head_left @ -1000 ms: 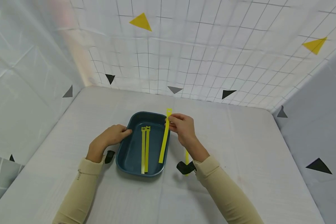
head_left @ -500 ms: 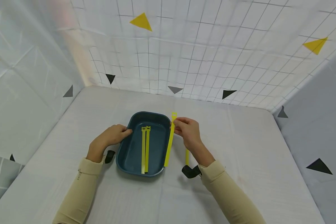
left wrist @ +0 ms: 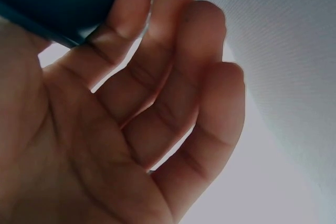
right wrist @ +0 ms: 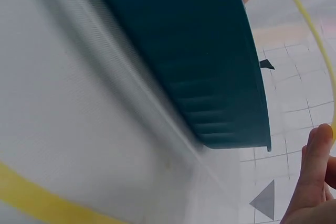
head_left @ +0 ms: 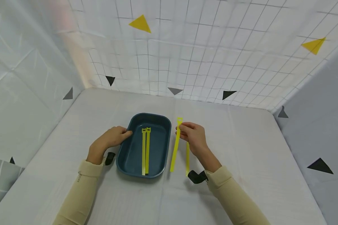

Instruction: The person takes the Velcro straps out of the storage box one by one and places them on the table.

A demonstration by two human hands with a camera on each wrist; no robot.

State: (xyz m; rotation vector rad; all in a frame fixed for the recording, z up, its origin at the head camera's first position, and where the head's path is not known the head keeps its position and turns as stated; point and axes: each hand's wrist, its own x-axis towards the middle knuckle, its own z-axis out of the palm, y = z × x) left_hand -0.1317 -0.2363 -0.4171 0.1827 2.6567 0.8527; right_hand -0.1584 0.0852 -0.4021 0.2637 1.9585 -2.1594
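Note:
A dark teal tray [head_left: 159,147] stands on the table. My left hand [head_left: 110,138] holds its left rim, thumb over the edge; in the left wrist view the fingers [left wrist: 202,40] curve by the tray's outer side. Two yellow cable ties [head_left: 144,153] with slotted heads lie side by side inside the tray. Right of the tray, my right hand [head_left: 195,137] pinches another yellow cable tie [head_left: 175,154] near its slotted head, its tail hanging down toward me. One more cable tie [head_left: 187,160] lies on the table beneath that hand, its upper part hidden.
The white table [head_left: 250,175] extends around the tray. White sheets form walls at the back [head_left: 202,53], left and right, marked with grid lines and yellow, grey and black triangles. Black wrist cameras [head_left: 197,177] sit at both cuffs.
My right hand has moved right and toward me with the pinched cable tie, from over the tray's right rim to beside the tray. The left hand and tray have stayed put.

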